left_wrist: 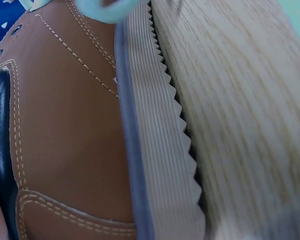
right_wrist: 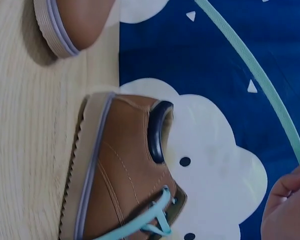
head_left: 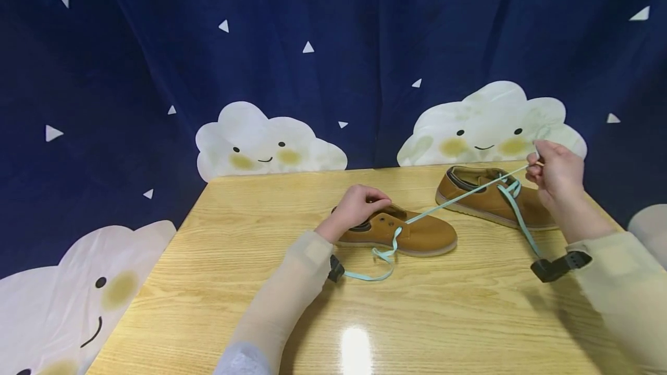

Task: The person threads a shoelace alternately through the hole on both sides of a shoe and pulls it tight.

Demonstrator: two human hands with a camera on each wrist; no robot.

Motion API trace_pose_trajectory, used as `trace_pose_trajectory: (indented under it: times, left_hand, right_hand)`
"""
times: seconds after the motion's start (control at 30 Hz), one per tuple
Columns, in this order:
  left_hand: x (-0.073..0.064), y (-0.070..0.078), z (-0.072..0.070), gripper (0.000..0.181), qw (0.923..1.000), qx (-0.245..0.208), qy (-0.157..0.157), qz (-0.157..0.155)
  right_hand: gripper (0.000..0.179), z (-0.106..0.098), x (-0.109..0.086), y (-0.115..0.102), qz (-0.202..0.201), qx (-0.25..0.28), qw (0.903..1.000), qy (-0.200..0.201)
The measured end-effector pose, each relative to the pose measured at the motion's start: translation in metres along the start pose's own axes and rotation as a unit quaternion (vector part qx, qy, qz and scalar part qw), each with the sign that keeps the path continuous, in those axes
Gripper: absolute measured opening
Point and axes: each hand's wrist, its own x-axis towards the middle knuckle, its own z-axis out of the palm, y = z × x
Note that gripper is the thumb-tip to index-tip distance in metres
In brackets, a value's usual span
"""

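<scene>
A tan leather shoe (head_left: 429, 233) with its toe to the right stands in the middle of the table. My left hand (head_left: 359, 208) is at its opening, thumb and finger pinching the upper edge by the tongue; the far fingers are hidden. The left wrist view shows the shoe's side (left_wrist: 75, 125) close up. Raised at the right, my right hand (head_left: 560, 169) pinches a pale mint shoelace (head_left: 469, 191), drawn taut from the shoe's eyelets. The lace's other end (head_left: 385, 254) hangs loosely onto the table. In the right wrist view the right hand (right_wrist: 290, 205) shows only partly.
A second tan shoe (head_left: 484, 201), laced in mint, stands behind to the right, its lace end trailing down the front. The wooden table (head_left: 250, 213) meets a dark blue curtain (head_left: 365, 62) with white clouds. Black wrist cameras sit on both wrists.
</scene>
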Motion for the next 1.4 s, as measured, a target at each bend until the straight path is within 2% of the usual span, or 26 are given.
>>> trace_pose_trajectory:
  times: [0.1, 0.27, 0.47, 0.57, 0.67, 0.8, 0.93, 1.03, 1.17, 1.3, 1.4]
  left_hand:
    - [0.0, 0.0, 0.0, 0.019, 1.0, -0.002, 0.0, 0.0]
    - [0.0, 0.0, 0.0, 0.019, 1.0, -0.008, 0.0, -0.004]
    - [-0.001, 0.002, 0.0, 0.017, 0.9999, -0.007, 0.001, -0.01]
    - [-0.001, 0.003, 0.0, 0.017, 0.9999, -0.004, 0.0, -0.011]
    - [-0.001, 0.003, 0.0, 0.017, 0.9999, -0.002, -0.001, -0.011]
    - [-0.002, 0.004, -0.001, 0.016, 1.0, -0.002, -0.004, -0.007]
    - [-0.002, 0.003, 0.0, 0.015, 1.0, -0.002, -0.004, -0.005]
    - [-0.001, 0.002, 0.0, 0.016, 0.9999, 0.004, 0.004, -0.009]
    - [0.0, -0.001, 0.002, 0.017, 0.9996, 0.01, 0.02, -0.014]
    - [0.002, -0.002, 0.003, 0.017, 0.9993, 0.017, 0.028, -0.018]
    - [0.003, -0.001, 0.003, 0.017, 0.999, 0.023, 0.031, -0.022]
  right_hand:
    - [0.017, -0.004, 0.001, -0.006, -0.004, -0.014, 0.9993, 0.035]
    - [0.012, -0.01, 0.005, -0.017, -0.011, 0.023, 0.9971, 0.071]
    - [0.007, -0.016, 0.007, -0.028, -0.029, 0.044, 0.9937, 0.099]
    - [0.007, -0.016, 0.006, -0.029, -0.036, 0.045, 0.9935, 0.098]
    - [0.008, -0.01, 0.002, -0.022, -0.048, 0.028, 0.9956, 0.076]
    - [0.016, 0.001, -0.009, 0.001, -0.056, -0.032, 0.9979, -0.002]
    - [0.019, 0.015, -0.021, 0.027, -0.024, -0.089, 0.9928, -0.076]
    - [0.018, 0.026, -0.029, 0.043, 0.01, -0.145, 0.9837, -0.106]
    - [0.021, 0.038, -0.036, 0.061, 0.031, -0.244, 0.9603, -0.132]
    - [0.022, 0.046, -0.039, 0.078, 0.01, -0.325, 0.934, -0.148]
    - [0.021, 0.052, -0.04, 0.088, -0.006, -0.351, 0.9231, -0.158]
